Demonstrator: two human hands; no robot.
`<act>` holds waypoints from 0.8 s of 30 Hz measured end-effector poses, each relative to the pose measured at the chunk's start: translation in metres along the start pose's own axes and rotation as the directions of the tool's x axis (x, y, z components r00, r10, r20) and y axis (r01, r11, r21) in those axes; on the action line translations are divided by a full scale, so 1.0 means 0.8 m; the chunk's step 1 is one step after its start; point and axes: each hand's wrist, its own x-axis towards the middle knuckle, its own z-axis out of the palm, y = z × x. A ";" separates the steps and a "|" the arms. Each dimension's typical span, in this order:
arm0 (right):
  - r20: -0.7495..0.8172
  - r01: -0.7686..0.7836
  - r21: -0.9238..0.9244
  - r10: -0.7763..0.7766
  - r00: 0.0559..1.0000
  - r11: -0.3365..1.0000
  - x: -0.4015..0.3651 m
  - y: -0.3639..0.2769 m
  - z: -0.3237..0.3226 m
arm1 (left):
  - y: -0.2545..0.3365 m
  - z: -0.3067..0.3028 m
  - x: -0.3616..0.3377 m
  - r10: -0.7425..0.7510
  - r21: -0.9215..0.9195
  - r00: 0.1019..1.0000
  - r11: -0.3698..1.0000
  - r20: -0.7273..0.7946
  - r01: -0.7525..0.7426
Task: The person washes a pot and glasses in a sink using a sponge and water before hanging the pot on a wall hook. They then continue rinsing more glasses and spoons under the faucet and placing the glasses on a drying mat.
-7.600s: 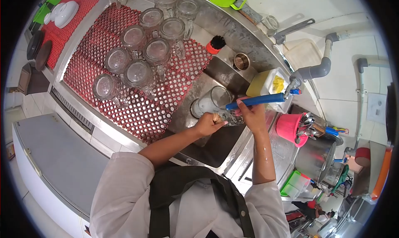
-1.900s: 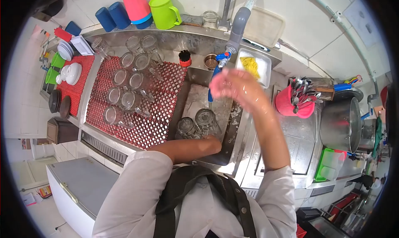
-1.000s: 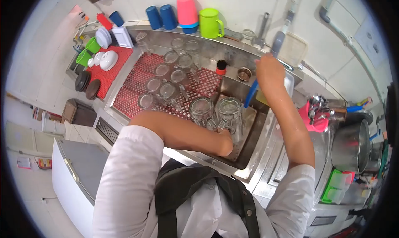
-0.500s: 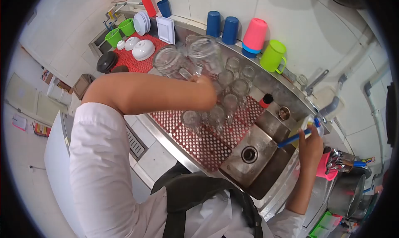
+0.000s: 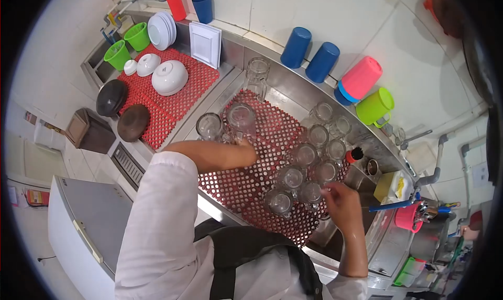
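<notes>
White tiled wall (image 5: pixel 272 7) all round, pretty bright and evenly lit. A long stainless steel counter (image 5: pixel 293 88) runs along it, with grey pipes (image 5: pixel 439 158) going up the wall on the right. A white chest-style cabinet (image 5: pixel 89 216) sits on the pale tiled floor (image 5: pixel 73 161) out front.

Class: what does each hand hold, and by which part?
Left hand: two mugs, apparently by their handles. Right hand reaches a mug at its side; grip cannot be told.
</notes>
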 end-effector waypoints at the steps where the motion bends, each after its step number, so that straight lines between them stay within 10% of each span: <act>1: 0.059 0.097 0.029 -0.098 0.993 0.995 0.024 -0.018 0.013 | 0.005 0.007 0.001 0.019 -0.008 0.999 1.000 -0.031 -0.019; 7: 0.018 0.593 -0.026 -0.593 0.805 0.804 0.204 -0.074 0.164 | 0.039 0.015 -0.004 0.076 -0.053 0.968 0.994 -0.238 -0.091; 12: 0.391 0.320 -0.397 -0.157 0.907 0.860 0.239 -0.142 0.208 | 0.056 0.010 -0.059 0.090 -0.065 0.826 0.986 -0.556 -0.151; 15: 0.357 0.292 -0.347 -0.162 0.920 0.891 0.245 -0.129 0.203 | 0.030 0.004 -0.138 0.385 -0.032 0.464 0.741 -0.798 -0.671; 17: 0.324 0.284 -0.288 -0.186 0.928 0.915 0.258 -0.105 0.191 | -0.004 0.046 -0.153 -0.044 0.082 -0.128 0.549 -0.991 -0.832; 19: 0.257 0.294 -0.226 -0.234 0.938 0.929 0.274 -0.079 0.175 | -0.032 0.079 -0.180 -0.362 -0.422 0.228 0.670 -0.904 -0.611; 21: 0.214 0.235 -0.208 -0.190 0.958 0.950 0.292 -0.071 0.155 | -0.032 0.096 -0.160 -0.955 -0.705 0.103 0.131 -0.279 -0.697; 24: 0.139 0.212 -0.285 -0.179 0.974 0.935 0.335 -0.051 0.147 | -0.044 0.120 -0.104 -0.916 -0.715 0.379 -0.177 -0.132 -0.676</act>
